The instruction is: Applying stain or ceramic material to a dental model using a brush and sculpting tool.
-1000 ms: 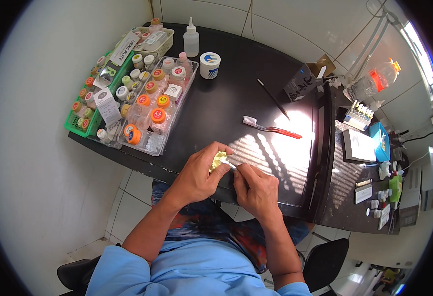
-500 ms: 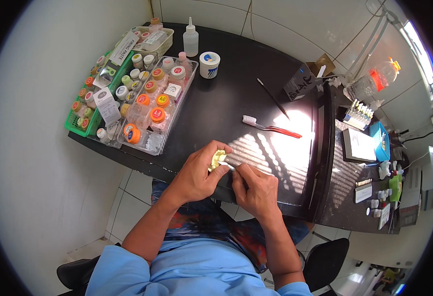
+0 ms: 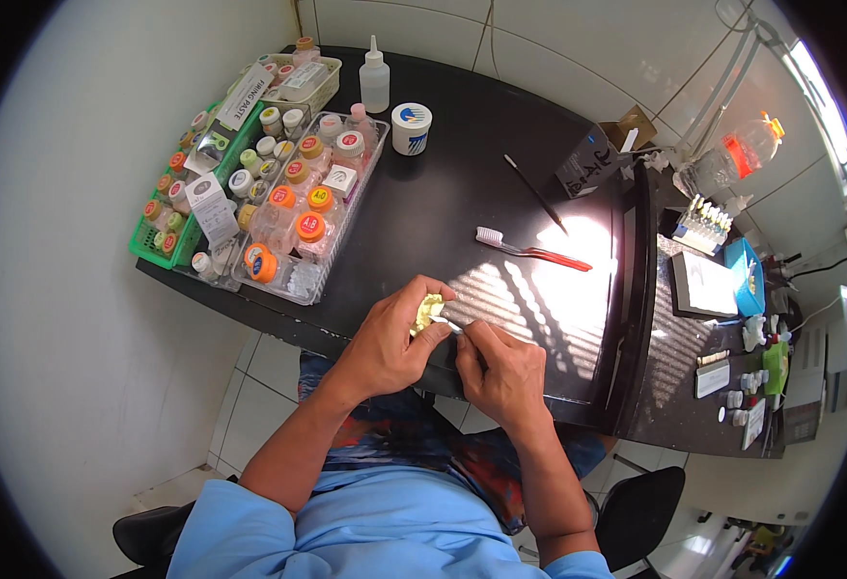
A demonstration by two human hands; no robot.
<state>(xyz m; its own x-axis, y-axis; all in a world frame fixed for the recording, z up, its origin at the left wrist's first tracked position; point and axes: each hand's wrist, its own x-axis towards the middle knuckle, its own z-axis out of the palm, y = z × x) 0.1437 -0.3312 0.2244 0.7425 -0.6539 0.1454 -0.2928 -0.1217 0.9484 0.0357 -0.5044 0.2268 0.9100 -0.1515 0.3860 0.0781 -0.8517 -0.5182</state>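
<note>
At the near edge of the dark table, my left hand (image 3: 391, 333) is closed round a pale yellow dental cast (image 3: 427, 313), its fingers and thumb hiding part of it. My right hand (image 3: 503, 365) pinches a slim, light-coloured tool (image 3: 454, 327) between thumb and fingertips. The tool reaches left to the cast, close to my left thumb; whether its tip touches the cast is too small to tell. What kind of tool it is does not show, as my fingers cover most of it.
A toothbrush (image 3: 533, 251) and a thin black stick (image 3: 536, 195) lie beyond my hands. A white tub (image 3: 411, 129), a nozzle bottle (image 3: 374, 77), a clear tray (image 3: 309, 291) of jars and a green basket (image 3: 156, 253) stand at left. A side counter (image 3: 643, 386) with small items runs along the right.
Both hands keep nearly the same place and hold. The whole view has shifted very slightly; no other movement shows.
</note>
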